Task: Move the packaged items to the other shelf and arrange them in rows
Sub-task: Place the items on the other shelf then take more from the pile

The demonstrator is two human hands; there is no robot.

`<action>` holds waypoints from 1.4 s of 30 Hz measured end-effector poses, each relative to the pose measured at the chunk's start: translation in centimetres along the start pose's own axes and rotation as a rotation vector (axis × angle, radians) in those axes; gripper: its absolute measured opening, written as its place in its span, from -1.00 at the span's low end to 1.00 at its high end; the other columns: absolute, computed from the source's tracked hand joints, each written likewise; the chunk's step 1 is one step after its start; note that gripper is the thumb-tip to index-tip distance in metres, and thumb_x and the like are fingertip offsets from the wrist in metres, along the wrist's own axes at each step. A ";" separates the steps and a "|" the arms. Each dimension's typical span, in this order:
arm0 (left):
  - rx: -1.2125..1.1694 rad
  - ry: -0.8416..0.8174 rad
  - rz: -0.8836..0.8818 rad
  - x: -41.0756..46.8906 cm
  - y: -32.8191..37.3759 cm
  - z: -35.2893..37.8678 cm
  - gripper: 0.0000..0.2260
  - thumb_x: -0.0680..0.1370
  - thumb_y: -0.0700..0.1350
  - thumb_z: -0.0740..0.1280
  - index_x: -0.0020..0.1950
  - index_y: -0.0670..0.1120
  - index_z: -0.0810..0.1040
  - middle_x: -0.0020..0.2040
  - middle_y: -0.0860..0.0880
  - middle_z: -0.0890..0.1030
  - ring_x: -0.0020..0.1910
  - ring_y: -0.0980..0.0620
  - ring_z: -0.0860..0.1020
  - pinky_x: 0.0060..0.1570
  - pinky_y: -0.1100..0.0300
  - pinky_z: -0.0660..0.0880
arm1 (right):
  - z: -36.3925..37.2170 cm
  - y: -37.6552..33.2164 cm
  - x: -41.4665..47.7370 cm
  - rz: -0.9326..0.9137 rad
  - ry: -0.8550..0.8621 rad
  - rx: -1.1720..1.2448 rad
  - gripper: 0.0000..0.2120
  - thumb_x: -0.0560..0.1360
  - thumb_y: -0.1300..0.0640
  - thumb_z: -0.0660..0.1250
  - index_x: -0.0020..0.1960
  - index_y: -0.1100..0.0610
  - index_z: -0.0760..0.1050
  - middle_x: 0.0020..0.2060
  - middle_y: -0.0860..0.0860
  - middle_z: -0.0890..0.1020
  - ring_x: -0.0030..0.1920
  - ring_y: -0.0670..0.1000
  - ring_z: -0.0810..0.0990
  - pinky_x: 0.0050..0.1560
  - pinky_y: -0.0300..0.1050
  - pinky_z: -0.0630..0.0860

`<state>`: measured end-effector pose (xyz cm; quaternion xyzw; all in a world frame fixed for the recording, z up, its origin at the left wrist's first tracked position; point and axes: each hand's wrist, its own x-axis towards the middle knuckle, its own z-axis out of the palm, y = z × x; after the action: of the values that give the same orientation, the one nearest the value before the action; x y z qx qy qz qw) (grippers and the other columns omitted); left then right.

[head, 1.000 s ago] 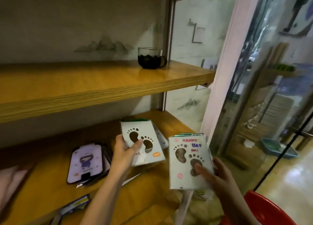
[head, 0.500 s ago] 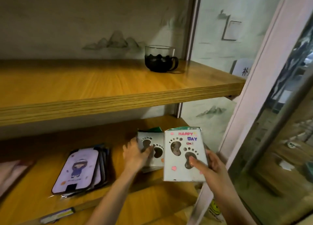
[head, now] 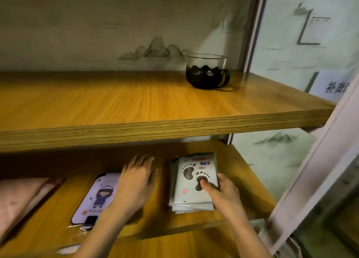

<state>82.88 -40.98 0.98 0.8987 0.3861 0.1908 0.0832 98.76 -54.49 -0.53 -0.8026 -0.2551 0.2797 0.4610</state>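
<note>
Two lots of packs sit on the lower shelf (head: 244, 182): right hand (head: 223, 194) pinches the footprint stack (head: 191, 182), thumb on top, left hand (head: 136, 182) hangs spread over the purple pack (head: 95, 197), and the upper shelf (head: 97, 102) beyond holds only a glass cup (head: 206, 73), so the moving looks barely started.

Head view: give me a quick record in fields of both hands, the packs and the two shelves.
left hand: open, fingers spread, over the lower wooden shelf between the piles; contact unclear
right hand: grips stack of white footprint-window packs, thumb on top
stack: flat on the lower shelf, right side
purple cartoon-figure pack: flat, left of the stack, partly behind the left forearm
upper wooden shelf: clear glass cup with dark base stands near its right end
</note>
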 end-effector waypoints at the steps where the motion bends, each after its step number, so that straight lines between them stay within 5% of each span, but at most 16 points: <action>1: 0.001 0.001 -0.021 -0.3 -0.1 -0.4 -0.61 0.58 -0.02 0.14 0.39 -0.10 0.31 0.39 -0.06 0.38 0.43 -0.07 0.21 0.36 0.03 0.19 | 0.0 0.0 0.0 -0.019 0.014 -0.085 -0.59 0.45 -0.03 0.36 0.23 0.09 0.38 0.14 -0.01 0.59 0.17 0.04 0.55 0.22 0.00 0.48; 5: 0.028 0.084 -0.152 -3.5 0.2 -1.8 -0.63 0.56 -0.04 0.20 0.34 -0.13 0.38 0.33 -0.09 0.45 0.40 -0.09 0.26 0.35 0.03 0.23 | -1.1 -0.6 -1.1 -0.137 0.002 -0.467 -0.36 0.47 -0.13 0.28 0.44 0.11 0.18 0.39 0.08 0.32 0.42 0.12 0.23 0.40 0.01 0.21; 10: 0.121 0.155 -0.273 -7.7 0.0 -2.7 -0.64 0.56 -0.05 0.19 0.32 -0.15 0.40 0.30 -0.09 0.47 0.38 -0.11 0.28 0.30 0.03 0.28 | -1.2 -2.2 -3.0 -0.482 -0.091 -0.650 -0.42 0.50 -0.14 0.21 0.43 0.04 0.16 0.37 0.00 0.28 0.37 0.04 0.24 0.36 -0.08 0.24; 16: 0.153 0.165 -0.264 -9.3 0.4 -3.6 -0.64 0.57 0.00 0.17 0.33 -0.09 0.39 0.33 -0.05 0.45 0.39 -0.06 0.28 0.28 0.05 0.31 | -0.6 -3.7 -3.6 -0.728 -0.199 -0.690 -0.53 0.54 -0.10 0.17 0.41 -0.04 0.21 0.37 -0.08 0.33 0.38 -0.04 0.25 0.35 -0.12 0.24; 28: 0.335 0.284 -0.696 -25.9 -6.2 -9.9 -0.64 0.52 0.04 0.22 0.22 -0.13 0.49 0.18 -0.11 0.58 0.24 -0.14 0.47 0.10 -0.03 0.47 | 12.7 -8.2 -13.7 -1.174 -0.672 -0.649 -0.56 0.54 -0.07 0.19 0.39 -0.04 0.26 0.31 -0.09 0.41 0.31 -0.06 0.34 0.28 -0.11 0.36; 42: 0.391 0.326 -0.885 -40.0 -22.1 -18.9 -0.65 0.53 0.02 0.25 0.26 -0.10 0.47 0.16 -0.07 0.59 0.19 -0.08 0.50 0.08 0.07 0.47 | 33.5 -14.1 -28.5 -1.323 -0.845 -0.603 -0.64 0.57 0.03 0.14 0.36 -0.04 0.30 0.28 -0.09 0.44 0.30 -0.06 0.36 0.30 -0.09 0.36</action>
<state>35.43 -54.78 0.56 0.6066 0.7660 0.1991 -0.0748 53.38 -47.20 3.94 -0.4044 -0.8879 0.1486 0.1613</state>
